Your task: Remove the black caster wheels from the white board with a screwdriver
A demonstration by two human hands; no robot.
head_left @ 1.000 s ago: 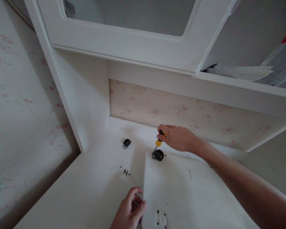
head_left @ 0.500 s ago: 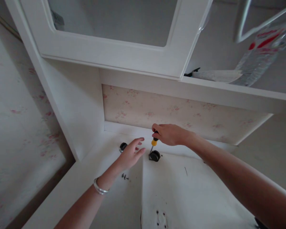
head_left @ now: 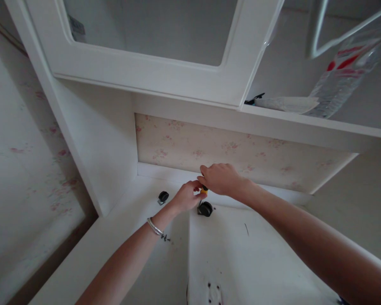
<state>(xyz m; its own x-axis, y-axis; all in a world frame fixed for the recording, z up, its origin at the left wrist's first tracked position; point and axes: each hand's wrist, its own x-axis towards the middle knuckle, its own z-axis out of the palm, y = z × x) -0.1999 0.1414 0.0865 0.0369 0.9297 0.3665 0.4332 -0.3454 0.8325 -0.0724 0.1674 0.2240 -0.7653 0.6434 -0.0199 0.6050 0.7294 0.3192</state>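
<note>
My right hand [head_left: 221, 178] is closed around the black upper part of a screwdriver [head_left: 204, 190], whose yellow collar shows below the fingers. My left hand [head_left: 188, 195] pinches the lower handle at that yellow part, its fingers just under the right hand. The shaft points down at a black caster wheel [head_left: 205, 209] on a white panel; where the tip sits is hard to make out. A second caster [head_left: 163, 196] with a metal plate lies on the white surface left of my left hand. Several small screws [head_left: 165, 238] lie near my left wrist.
A white cabinet door with a glass pane [head_left: 149, 29] hangs above the hands. To the right, a shelf [head_left: 317, 123] holds a clear plastic bottle [head_left: 339, 76]. Holes with a plate mark [head_left: 214, 293] show on the panel near the front. Floral wallpaper [head_left: 228, 148] covers the back.
My left hand has moved right and up from open beside the caster to close on the screwdriver's yellow part. My right hand keeps its grip, slightly shifted left.
</note>
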